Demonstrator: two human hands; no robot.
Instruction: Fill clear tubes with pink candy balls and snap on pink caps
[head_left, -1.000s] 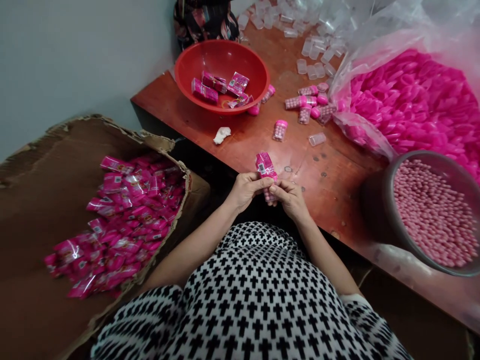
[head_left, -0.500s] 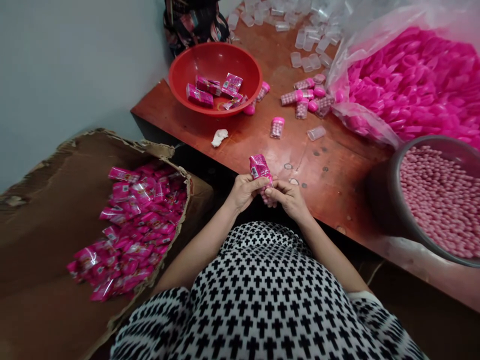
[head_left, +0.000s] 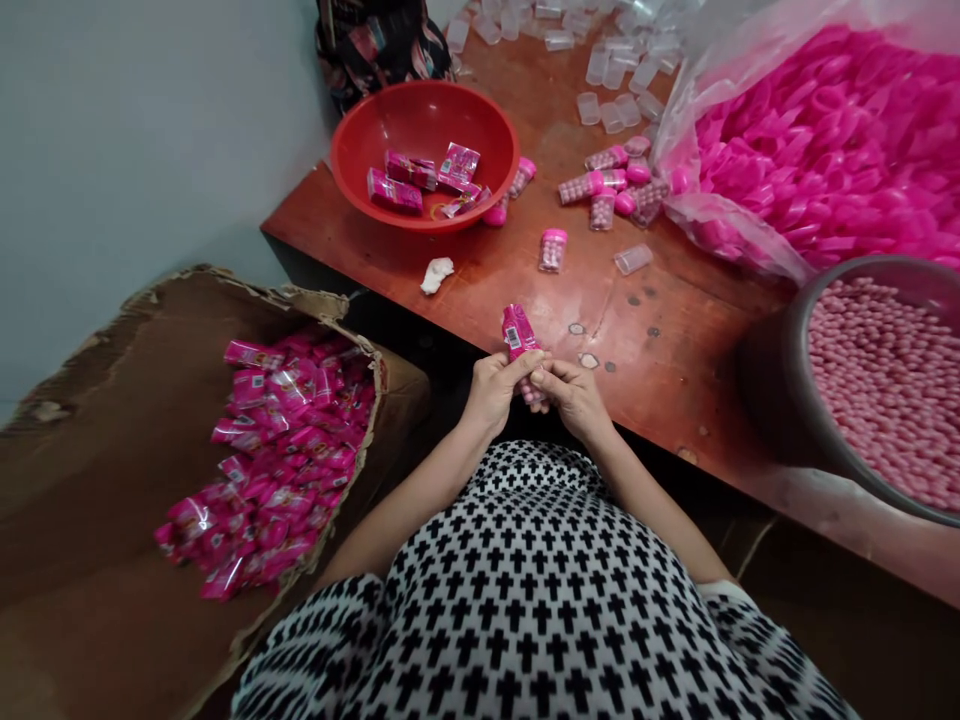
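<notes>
Pink plastic-wrapped bottle [head_left: 519, 335] sits pinched between the fingers of the left hand [head_left: 496, 392] and right hand [head_left: 571, 398] just off the bench [head_left: 660, 370] edge, where a slick wrapper could slip and drop it toward the cardboard box [head_left: 112, 470].

Pretty plain little corner: a reddish wooden desk [head_left: 660, 380] with a scuffed, chipped top, shoved up against a pale grey wall [head_left: 150, 150]. A dark patterned bag [head_left: 382, 50] sits past the desk's far corner, dim brownish floor [head_left: 847, 640] below its near edge, soft flat light.
</notes>
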